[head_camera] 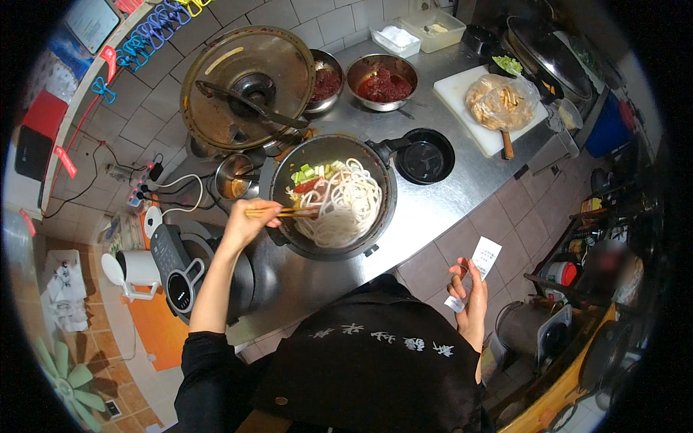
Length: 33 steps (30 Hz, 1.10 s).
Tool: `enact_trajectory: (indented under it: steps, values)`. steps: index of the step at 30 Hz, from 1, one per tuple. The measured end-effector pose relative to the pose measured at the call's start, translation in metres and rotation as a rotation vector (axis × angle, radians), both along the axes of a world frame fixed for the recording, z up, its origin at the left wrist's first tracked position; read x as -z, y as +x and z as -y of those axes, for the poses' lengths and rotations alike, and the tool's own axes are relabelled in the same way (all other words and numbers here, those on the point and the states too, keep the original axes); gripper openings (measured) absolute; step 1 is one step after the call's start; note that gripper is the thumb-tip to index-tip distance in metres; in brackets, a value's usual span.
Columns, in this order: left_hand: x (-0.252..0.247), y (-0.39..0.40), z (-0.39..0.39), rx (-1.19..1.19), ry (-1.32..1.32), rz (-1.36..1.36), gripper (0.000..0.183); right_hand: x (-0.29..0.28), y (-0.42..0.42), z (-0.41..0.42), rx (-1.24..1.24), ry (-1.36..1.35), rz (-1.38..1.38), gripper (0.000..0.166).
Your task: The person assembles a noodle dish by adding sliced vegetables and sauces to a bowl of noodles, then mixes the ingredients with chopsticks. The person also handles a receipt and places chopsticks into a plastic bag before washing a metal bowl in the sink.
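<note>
My left hand [250, 222] grips wooden chopsticks [289, 212], whose tips reach into a dark pan [385, 226]. White noodles [354, 195] fill much of the pan, blurred near the front. Chopped green vegetable pieces [307, 173] and a reddish sauce [309, 187] lie at the pan's back left. Off to the right, over the floor, my right hand [470, 295] holds a printed paper slip [485, 257] between its fingers. A smaller piece of paper [454, 304] also shows at that hand's lower fingers.
Behind the pan stands a large lidded pot [189, 103] with a ladle [254, 105] across its lid. Steel bowls of red paste [384, 86], a black bowl [425, 157] and a white cutting board [452, 89] with a bagged food follow rightward. An induction cooker [173, 254] sits left.
</note>
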<state>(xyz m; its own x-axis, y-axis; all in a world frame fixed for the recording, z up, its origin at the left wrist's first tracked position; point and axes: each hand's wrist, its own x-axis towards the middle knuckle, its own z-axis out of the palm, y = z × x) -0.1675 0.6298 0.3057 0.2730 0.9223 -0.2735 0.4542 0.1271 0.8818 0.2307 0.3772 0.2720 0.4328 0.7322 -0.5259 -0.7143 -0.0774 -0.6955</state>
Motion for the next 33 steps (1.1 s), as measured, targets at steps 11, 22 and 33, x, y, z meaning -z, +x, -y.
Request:
enact_trajectory:
  steps: [11, 22, 33]
  values:
    - [0.047, 0.061, -0.005, -0.067, 0.258, 0.195, 0.025, 0.0, 0.0, -0.001, -0.014, 0.009, -0.053, 0.03]
    - [-0.004, 0.001, -0.026, 0.107, -0.048, -0.031, 0.021, 0.002, -0.005, 0.006, 0.026, 0.01, -0.044, 0.031]
    - [0.017, 0.038, -0.021, 0.25, -0.126, 0.051, 0.023, 0.003, -0.009, 0.006, 0.023, 0.013, -0.031, 0.03]
